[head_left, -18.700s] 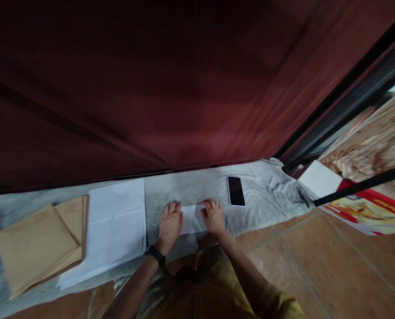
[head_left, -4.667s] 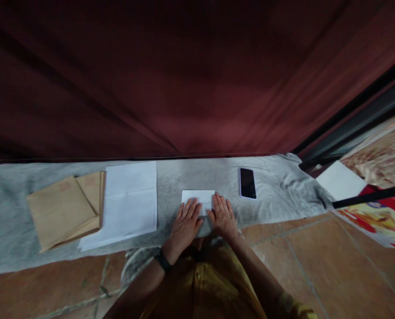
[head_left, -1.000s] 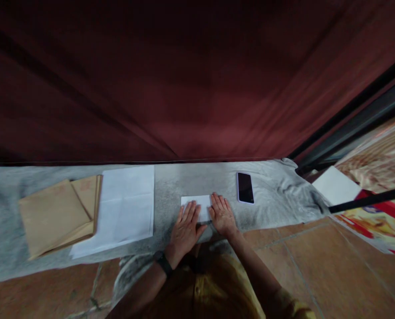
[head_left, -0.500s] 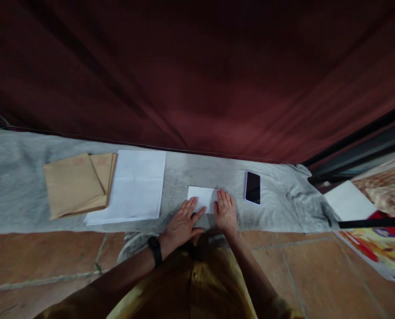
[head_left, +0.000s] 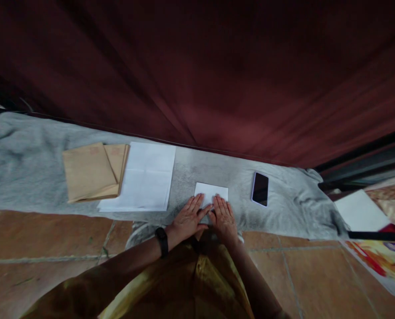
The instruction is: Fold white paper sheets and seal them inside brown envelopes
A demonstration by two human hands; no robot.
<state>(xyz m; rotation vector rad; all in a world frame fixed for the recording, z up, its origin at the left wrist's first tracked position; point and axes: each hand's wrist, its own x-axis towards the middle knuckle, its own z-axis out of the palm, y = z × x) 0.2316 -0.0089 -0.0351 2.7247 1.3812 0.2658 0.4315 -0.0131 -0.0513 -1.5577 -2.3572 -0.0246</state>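
White rectangular paper (head_left: pixel 210 189) — perhaps folded — under left hand (head_left: pixel 186 219) and right hand (head_left: pixel 225 221), both spread flat.

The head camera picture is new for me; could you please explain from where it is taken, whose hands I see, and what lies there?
There is no machine here: these are a person's own two bare hands. The camera is worn on the head and looks forward and down, so the forearms enter from below. The left hand, with a dark wristband, and the right hand lie flat on a small white paper; neither grasps it. Under everything is a grey cloth. To the left are larger white sheets, partly covered by brown paper pieces; to the right lies a phone. Dark red fabric fills the background.
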